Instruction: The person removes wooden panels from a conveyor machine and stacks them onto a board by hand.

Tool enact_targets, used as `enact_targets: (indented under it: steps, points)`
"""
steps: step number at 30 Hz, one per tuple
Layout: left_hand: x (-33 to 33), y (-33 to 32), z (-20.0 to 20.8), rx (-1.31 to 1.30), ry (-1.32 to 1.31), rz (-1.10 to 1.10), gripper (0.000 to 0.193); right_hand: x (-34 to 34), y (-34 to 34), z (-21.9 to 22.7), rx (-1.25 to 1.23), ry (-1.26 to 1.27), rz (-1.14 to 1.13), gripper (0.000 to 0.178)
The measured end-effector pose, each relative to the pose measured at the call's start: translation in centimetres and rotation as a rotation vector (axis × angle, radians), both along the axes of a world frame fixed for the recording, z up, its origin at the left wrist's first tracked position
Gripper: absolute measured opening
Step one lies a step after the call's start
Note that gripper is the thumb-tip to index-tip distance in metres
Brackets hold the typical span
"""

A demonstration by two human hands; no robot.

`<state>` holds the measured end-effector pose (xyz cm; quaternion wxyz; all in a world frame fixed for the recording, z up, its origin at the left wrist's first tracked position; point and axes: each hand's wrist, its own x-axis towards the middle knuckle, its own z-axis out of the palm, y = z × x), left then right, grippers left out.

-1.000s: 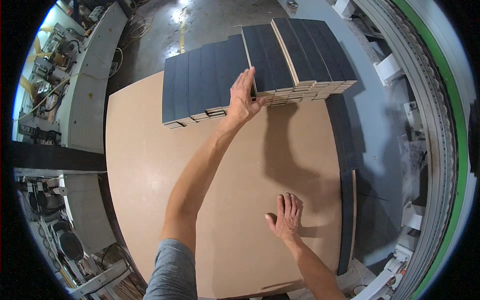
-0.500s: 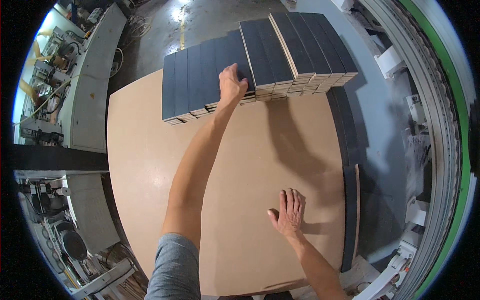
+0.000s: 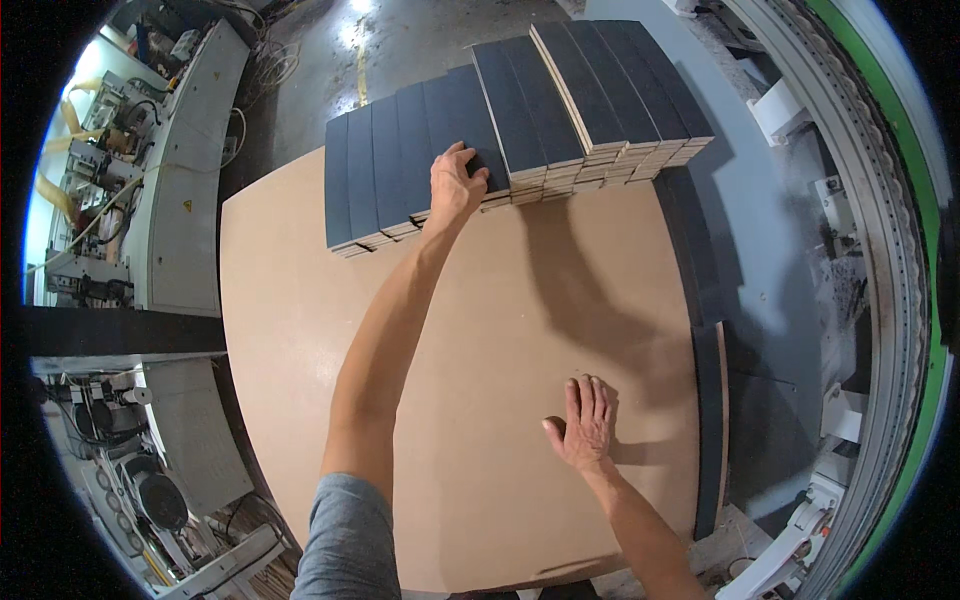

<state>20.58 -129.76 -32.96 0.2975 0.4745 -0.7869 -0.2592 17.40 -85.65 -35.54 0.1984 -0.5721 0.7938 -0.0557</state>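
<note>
Several long, narrow boards with dark blue-grey tops and pale edges stand in stacked rows [image 3: 400, 150] at the far side of a broad tan panel [image 3: 320, 300]. My left hand [image 3: 458, 188] reaches out and rests on the near end of the dark boards, left of the taller stacks [image 3: 620, 90]. Its thumb is spread away from the bent fingers, and nothing lifted shows in it. Flat on the tan surface, my right hand [image 3: 583, 425] lies with thumb apart and fingers stretched out, at the near right.
Along the right edge of the panel lies a dark strip with a pale side [image 3: 710, 420]. White-grey machine cabinets [image 3: 185, 180] stand at the left. A metal rail with a green band [image 3: 915, 240] curves along the right. Cables [image 3: 275, 65] lie on the floor beyond.
My left hand has drawn slightly back toward me and left along the dark boards. My right hand remains flat on the panel. The whole view has shifted a little.
</note>
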Motion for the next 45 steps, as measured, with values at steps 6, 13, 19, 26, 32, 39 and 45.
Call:
enact_targets:
  steps: [6, 13, 19, 26, 32, 39, 45]
  points:
    - [-0.3, 0.0, 0.4, -0.058, -0.03, 0.018, 0.042, 0.0, 0.1, -0.1, -0.037, 0.026, 0.017, 0.078]
    - [-0.1, 0.0, 0.0, -0.076, -0.056, 0.009, 0.042, 0.1, 0.1, 0.1, -0.06, 0.028, 0.005, 0.077]
    - [1.3, 7.0, 2.8, -0.293, 0.273, -0.002, 0.042, -0.2, 0.8, -0.6, -0.067, 0.018, -0.011, 0.076]
    - [15.4, 41.0, 2.4, 0.714, 0.241, -0.038, 0.021, -0.7, 1.2, -0.7, -0.204, -0.06, -0.017, 0.074]
    - [23.5, 67.2, 8.0, 1.107, -0.013, 0.009, 0.023, -1.3, 2.7, -0.3, -0.246, -0.132, -0.017, 0.073]
    - [28.8, 78.2, 10.6, 1.149, -0.034, 0.079, 0.028, -2.8, 9.3, 3.2, -0.179, -0.597, -0.179, 0.051]
    - [31.1, 79.4, 11.3, 1.047, 0.044, 0.068, 0.03, -2.3, 31.0, 5.9, -0.059, -0.547, -0.1, 0.025]
